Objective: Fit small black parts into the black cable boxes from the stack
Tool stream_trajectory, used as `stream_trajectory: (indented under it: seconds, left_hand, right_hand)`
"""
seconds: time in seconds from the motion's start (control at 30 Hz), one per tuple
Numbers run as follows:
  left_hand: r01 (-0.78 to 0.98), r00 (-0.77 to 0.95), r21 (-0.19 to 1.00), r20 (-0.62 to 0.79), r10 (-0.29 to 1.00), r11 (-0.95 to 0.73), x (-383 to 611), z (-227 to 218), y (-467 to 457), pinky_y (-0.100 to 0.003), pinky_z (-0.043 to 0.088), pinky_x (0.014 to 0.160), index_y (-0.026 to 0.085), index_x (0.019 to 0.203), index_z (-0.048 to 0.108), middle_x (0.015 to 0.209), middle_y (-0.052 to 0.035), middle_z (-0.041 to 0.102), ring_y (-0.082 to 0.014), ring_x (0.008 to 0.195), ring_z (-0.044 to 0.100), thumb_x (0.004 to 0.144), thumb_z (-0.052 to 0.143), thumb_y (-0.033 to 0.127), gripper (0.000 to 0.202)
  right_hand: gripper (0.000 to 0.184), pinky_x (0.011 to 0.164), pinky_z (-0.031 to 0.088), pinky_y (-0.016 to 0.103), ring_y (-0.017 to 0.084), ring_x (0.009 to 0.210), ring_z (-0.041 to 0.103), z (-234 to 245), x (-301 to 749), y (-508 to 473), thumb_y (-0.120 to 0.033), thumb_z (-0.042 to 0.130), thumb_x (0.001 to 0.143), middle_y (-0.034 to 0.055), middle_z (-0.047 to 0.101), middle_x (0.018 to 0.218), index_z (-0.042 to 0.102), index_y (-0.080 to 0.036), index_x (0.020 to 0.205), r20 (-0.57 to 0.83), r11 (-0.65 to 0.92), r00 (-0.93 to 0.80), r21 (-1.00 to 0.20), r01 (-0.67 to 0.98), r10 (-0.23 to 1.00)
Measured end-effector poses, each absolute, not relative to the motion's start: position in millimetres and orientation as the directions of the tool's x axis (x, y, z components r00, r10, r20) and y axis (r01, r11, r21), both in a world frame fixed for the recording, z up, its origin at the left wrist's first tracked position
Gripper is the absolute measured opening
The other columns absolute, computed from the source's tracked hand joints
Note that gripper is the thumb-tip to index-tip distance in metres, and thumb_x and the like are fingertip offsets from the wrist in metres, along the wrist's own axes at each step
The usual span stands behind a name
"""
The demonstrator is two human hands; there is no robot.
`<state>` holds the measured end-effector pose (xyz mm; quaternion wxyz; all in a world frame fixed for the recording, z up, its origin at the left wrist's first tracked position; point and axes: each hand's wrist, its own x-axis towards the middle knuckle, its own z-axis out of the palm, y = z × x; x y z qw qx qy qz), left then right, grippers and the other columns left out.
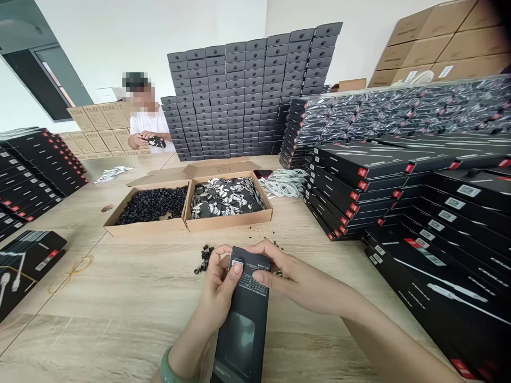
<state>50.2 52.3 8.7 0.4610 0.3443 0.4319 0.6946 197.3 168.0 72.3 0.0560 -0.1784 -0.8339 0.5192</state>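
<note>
A long black retail box stands tilted over the wooden table, its top end pointing away from me. My left hand grips its upper left edge, thumb pressed on the top flap. My right hand holds the upper right corner, fingers curled round the top and thumb on the face. A small heap of black clips lies on the table just left of my left hand.
Two open cardboard trays sit ahead: one with small black parts, one with black-and-white pieces. White coiled cables lie beyond. Black box stacks crowd the right and left. A person in white sits far left.
</note>
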Motion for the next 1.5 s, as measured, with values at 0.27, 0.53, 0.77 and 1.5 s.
stream_trajectory:
  seconds: [0.27, 0.53, 0.77, 1.5]
  left_hand:
    - [-0.291, -0.400, 0.928, 0.104, 0.911, -0.234, 50, 7, 54, -0.028, 0.046, 0.075, 0.025, 0.105, 0.042, 0.096, -0.0017, 0.066, -0.0142, 0.084, 0.061, 0.090, 0.057, 0.033, 0.022]
    - [-0.305, -0.401, 0.924, 0.096, 0.911, -0.232, 51, 8, 53, -0.029, 0.047, 0.076, 0.027, 0.115, 0.037, 0.102, -0.0025, 0.066, -0.0153, 0.086, 0.063, 0.090, 0.057, 0.033, 0.033]
    - [-0.279, -0.458, 0.932, 0.081, 0.885, -0.229, 51, 6, 53, -0.025, 0.048, 0.068, 0.026, 0.112, 0.044, 0.094, -0.0011, 0.068, -0.0128, 0.075, 0.061, 0.087, 0.060, 0.036, 0.031]
    - [-0.300, -0.511, 0.933, 0.017, 0.860, -0.196, 50, 4, 55, -0.022, 0.044, 0.062, 0.026, 0.103, 0.048, 0.082, 0.0027, 0.056, -0.0120, 0.070, 0.053, 0.086, 0.060, 0.042, 0.026]
  right_hand:
    - [0.035, 0.080, 0.046, 0.032, 0.019, 0.092, 0.056, 68, 194, 170, -0.041, 0.051, 0.092, 0.0023, 0.061, 0.109, 0.049, -0.028, 0.125, -0.052, 0.386, -0.939, -0.903, 0.190, 0.340]
    - [0.038, 0.079, 0.045, 0.030, 0.018, 0.094, 0.055, 68, 193, 171, -0.038, 0.050, 0.093, 0.0021, 0.060, 0.110, 0.047, -0.028, 0.130, -0.025, 0.364, -0.949, -0.920, 0.144, 0.313]
    - [0.038, 0.093, 0.043, 0.034, 0.020, 0.108, 0.055, 73, 196, 175, -0.040, 0.046, 0.096, 0.0035, 0.057, 0.123, 0.047, -0.028, 0.132, -0.005, 0.327, -0.963, -0.940, 0.097, 0.271]
    - [0.023, 0.068, 0.045, 0.027, 0.015, 0.075, 0.055, 65, 190, 158, -0.037, 0.048, 0.094, -0.0012, 0.060, 0.086, 0.053, -0.025, 0.113, -0.016, 0.361, -0.873, -0.907, 0.218, 0.487]
